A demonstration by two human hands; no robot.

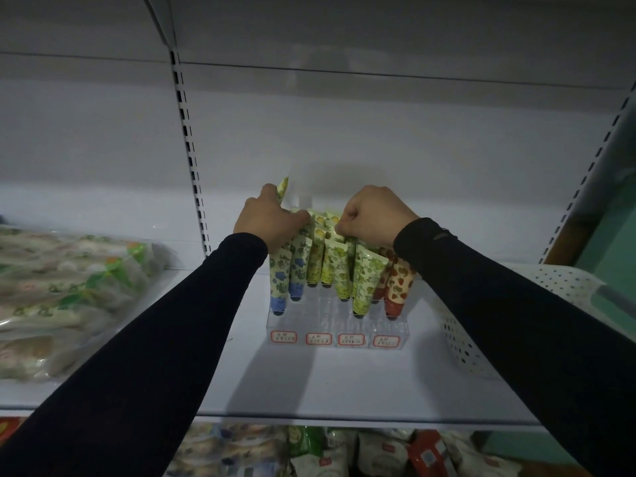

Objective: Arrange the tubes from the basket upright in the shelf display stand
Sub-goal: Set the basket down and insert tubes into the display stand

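A clear display stand with four red-framed labels stands on the white shelf. Several tubes stand upright in it, caps down: blue-flowered ones on the left, yellow and green ones in the middle, red strawberry ones on the right. My left hand is above the stand's back left and holds a green-patterned tube that sticks up behind the fingers. Over the back middle rows, my right hand pinches the top of a green tube. The white perforated basket sits right of the stand, partly hidden by my right sleeve.
A stack of clear plastic packs lies on the shelf to the left, beyond a slotted upright. Packaged goods fill the shelf below. The shelf's back wall rises close behind the stand.
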